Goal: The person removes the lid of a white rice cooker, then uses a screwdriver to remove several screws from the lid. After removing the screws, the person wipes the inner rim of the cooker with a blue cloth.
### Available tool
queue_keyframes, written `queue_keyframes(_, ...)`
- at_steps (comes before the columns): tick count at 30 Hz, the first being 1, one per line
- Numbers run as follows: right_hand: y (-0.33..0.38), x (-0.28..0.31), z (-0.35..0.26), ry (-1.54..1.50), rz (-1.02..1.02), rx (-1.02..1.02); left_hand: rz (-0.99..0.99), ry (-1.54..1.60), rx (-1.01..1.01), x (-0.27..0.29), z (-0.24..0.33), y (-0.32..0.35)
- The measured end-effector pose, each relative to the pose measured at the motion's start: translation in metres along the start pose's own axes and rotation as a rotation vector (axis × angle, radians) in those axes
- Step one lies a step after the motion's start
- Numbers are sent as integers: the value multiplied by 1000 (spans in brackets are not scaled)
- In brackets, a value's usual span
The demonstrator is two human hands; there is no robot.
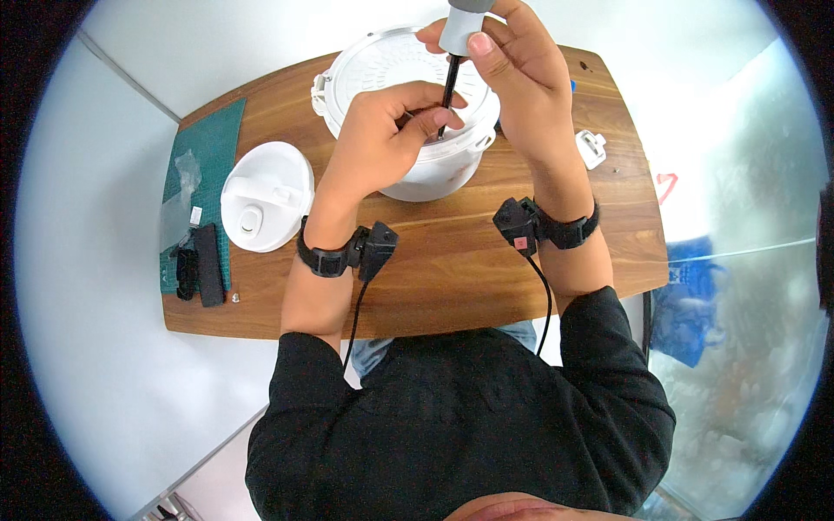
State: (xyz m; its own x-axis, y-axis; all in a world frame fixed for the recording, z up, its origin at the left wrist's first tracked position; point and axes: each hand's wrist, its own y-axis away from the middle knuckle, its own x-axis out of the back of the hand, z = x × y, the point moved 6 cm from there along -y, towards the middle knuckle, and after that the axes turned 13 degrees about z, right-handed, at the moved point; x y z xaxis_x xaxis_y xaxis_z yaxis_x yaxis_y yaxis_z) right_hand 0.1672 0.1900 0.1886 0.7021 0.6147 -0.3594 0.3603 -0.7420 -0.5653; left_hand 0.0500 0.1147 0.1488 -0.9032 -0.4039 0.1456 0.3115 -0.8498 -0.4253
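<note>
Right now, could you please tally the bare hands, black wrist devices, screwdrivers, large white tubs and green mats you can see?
Bare hands: 2, left hand and right hand
Black wrist devices: 2, one on each wrist
Screwdriver: 1
White tub: 1
Green mat: 1
Total: 7

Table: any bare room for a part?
Between the left wristband and right wristband, nearer than the white tub; also right of the right wristband, nearer than the white clip. Crowded: left end (green mat, white lid, black case).
</note>
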Motion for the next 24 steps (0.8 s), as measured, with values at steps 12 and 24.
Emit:
queue_keyframes(12,-2,-5,-12,95,51,17,105,-95,-56,3,3,-1)
queue_keyframes(24,-8,7,-3,255,30,-39,15,-23,-92,0,-3,0)
